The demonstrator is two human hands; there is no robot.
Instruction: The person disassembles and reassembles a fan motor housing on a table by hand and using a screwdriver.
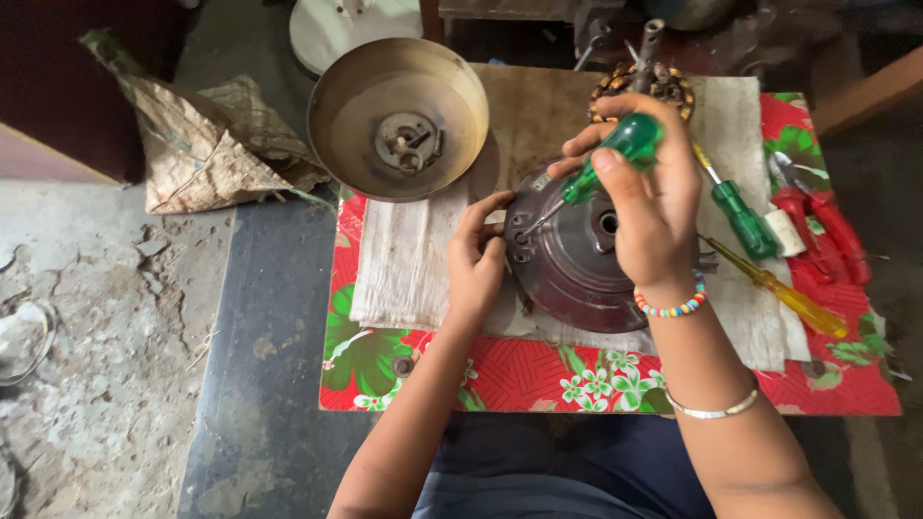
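So the right hand (654, 207) was wrapped around a screwdriver with a translucent green plastic handle (615, 154), fingers closed tight on the grip, with the metal shaft angled down and to the left so the tip sat in the rim of a round dark grey metal motor housing (567, 259). The left hand (476, 259) was on the left edge of that same housing, fingertips pinched right around the spot where the tip touched down; whether it was holding a screw there or just steadying things, I couldn't tell from where I stood. A beaded bracelet and a thin metal bangle were on the right wrist and forearm.

The housing sat in the middle of a grubby off-white cloth (404, 259), which was spread over a small table covered in a red oilcloth with green leaves and white flowers (538, 380).

To the right of the housing lay a second green-handled screwdriver (738, 216), a yellow-handled screwdriver (793, 298) and a pair of red-handled pliers (817, 231), all close together on the cloth's edge. Behind the hands was a copper-wound stator (678, 86), partly hidden by the right hand. At the back left a shallow round brass-coloured metal bowl-shaped cover (399, 115) lay open side up, hanging partly off the table edge. On the floor further left was a crumpled woven sack (202, 154).
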